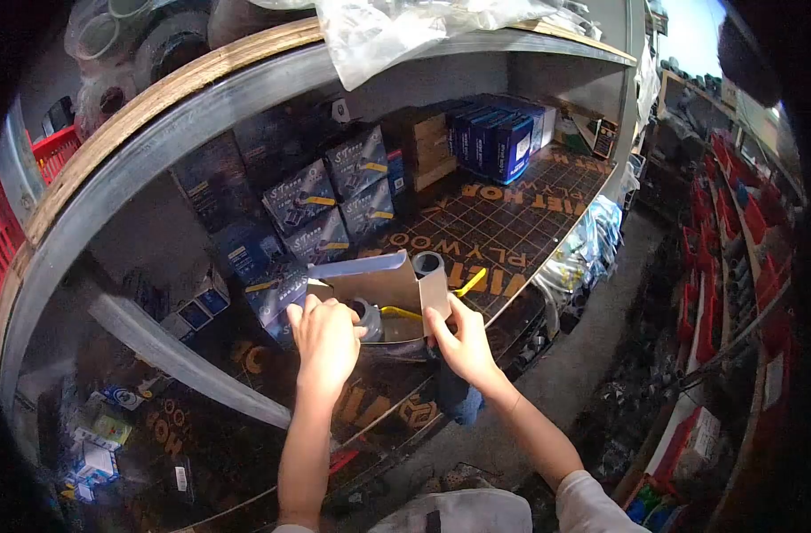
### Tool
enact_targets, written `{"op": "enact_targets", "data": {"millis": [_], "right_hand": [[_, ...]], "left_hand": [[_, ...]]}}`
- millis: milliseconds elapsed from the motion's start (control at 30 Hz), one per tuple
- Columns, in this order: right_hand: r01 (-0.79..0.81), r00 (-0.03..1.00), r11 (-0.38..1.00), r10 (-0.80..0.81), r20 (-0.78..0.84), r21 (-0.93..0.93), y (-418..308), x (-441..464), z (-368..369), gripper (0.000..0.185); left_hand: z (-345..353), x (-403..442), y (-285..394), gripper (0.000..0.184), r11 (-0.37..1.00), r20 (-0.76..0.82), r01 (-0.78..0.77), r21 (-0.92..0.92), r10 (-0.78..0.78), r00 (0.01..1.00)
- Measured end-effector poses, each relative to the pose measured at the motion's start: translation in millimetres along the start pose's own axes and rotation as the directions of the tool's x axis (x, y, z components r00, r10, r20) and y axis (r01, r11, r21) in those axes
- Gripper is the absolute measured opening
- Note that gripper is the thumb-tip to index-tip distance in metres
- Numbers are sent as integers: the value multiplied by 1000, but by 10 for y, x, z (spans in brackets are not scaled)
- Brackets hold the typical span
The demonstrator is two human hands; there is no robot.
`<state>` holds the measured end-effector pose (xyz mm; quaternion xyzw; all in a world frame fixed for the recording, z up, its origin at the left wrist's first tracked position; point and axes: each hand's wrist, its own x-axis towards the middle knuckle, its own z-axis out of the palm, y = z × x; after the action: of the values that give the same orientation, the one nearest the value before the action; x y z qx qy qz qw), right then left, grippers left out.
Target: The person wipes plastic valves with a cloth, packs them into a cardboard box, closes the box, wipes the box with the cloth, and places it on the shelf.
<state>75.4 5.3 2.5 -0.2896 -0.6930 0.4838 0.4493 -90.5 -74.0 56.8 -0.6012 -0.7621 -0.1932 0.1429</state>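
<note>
An open cardboard box [370, 273] is tilted toward me at the front edge of the shelf, one long flap standing up. Inside it lies a grey valve [364, 322] with a yellow lever handle. My left hand [325, 336] is closed with bent fingers at the box's left end, close to the valve; its fingertips are partly hidden. Gripping the right end wall is my right hand [463, 342], thumb toward the opening. Just behind that end stands another grey valve [429, 263], with a yellow handle [470, 282] to its right.
Stacked printed valve boxes [334, 200] stand behind at the left, and blue boxes [503, 142] sit farther back on the plywood shelf [512, 233]. A grey metal brace [192, 355] slants on the left. Plastic wrap [396, 40] hangs overhead. Red bins [712, 266] line the right side.
</note>
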Motion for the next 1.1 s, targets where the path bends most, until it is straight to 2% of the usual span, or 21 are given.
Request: {"op": "enact_targets", "data": {"millis": [167, 233, 267, 300, 333, 367, 433, 467, 500, 567, 600, 633, 667, 700, 767, 833, 867, 967, 1000, 1033, 1100], "right_hand": [[-29, 999, 988, 23, 39, 149, 174, 25, -25, 20], [-21, 999, 977, 11, 50, 214, 212, -15, -23, 19], [-30, 998, 959, 12, 67, 283, 201, -46, 6, 18], [-40, 996, 936, 12, 84, 350, 183, -78, 38, 18], [-70, 995, 952, 45, 92, 297, 145, -113, 66, 19], [-51, 998, 933, 35, 50, 356, 187, -141, 136, 19], [-42, 999, 934, 49, -9, 354, 162, -193, 213, 15], [-53, 998, 933, 63, -15, 357, 155, -207, 226, 16], [-50, 998, 933, 61, -19, 356, 159, -224, 243, 16], [-54, 996, 945, 76, -55, 322, 177, -262, 274, 18], [-43, 991, 965, 75, -115, 259, 141, -294, 297, 20], [-7, 989, 961, 49, -142, 278, 175, -299, 334, 26], [-26, 990, 961, 63, -127, 275, 174, -318, 339, 26], [-45, 991, 961, 78, -112, 272, 173, -329, 339, 26], [-35, 990, 963, 70, -124, 268, 186, -318, 341, 26], [-33, 988, 923, 89, -127, 384, 203, -303, 344, 26], [-30, 988, 922, 87, -131, 387, 194, -296, 338, 26], [-58, 986, 909, 118, -121, 412, 173, -278, 314, 25], [-63, 986, 898, 124, -111, 436, 173, -270, 315, 25], [-68, 987, 885, 129, -101, 460, 174, -259, 318, 25], [-82, 989, 873, 130, -68, 481, 205, -237, 292, 22]], "left_hand": [[-134, 48, 51, 17, 999, 39, 17, -49, -15, 999], [-296, 106, 157, 12, 957, 1, 30, -288, -31, 1000], [-308, 150, 184, 12, 872, -47, 1, -490, -28, 998], [-455, 190, 301, 12, 833, -25, -36, -553, 27, 999], [-485, 234, 394, 12, 754, -6, -32, -656, 37, 999], [-490, 285, 483, 12, 663, 11, -24, -748, 48, 999], [-398, 469, 615, 13, 587, 3, -119, -801, 204, 979], [-341, 571, 688, 14, 514, 81, -56, -856, 239, 968], [-291, 680, 766, 16, 616, 22, -190, -765, 320, 947], [-61, 889, 859, 17, 691, -11, -346, -635, 439, 898], [93, 983, 872, 17, 687, -15, -352, -636, 445, 896], [264, 1078, 874, 17, 793, -43, -467, -392, 492, 870], [423, 1150, 892, 17, 831, -55, -544, -115, 541, 839], [560, 1192, 951, 20, 866, 75, -496, 56, 492, 867], [408, 1132, 1243, 22, 842, 437, -429, 327, 267, 859], [459, 1184, 1340, 23, 805, 644, -482, 345, 170, 746], [504, 1205, 1363, 23, 763, 685, -512, 395, 126, 718], [763, 1257, 1243, 25, 693, 700, -588, 416, 168, 694], [757, 1246, 1190, 25, 701, 659, -593, 396, 233, 715], [742, 1273, 1136, 25, 701, 658, -592, 397, 232, 716], [708, 1345, 1018, 26, 741, 648, -606, 290, 314, 694]]}}
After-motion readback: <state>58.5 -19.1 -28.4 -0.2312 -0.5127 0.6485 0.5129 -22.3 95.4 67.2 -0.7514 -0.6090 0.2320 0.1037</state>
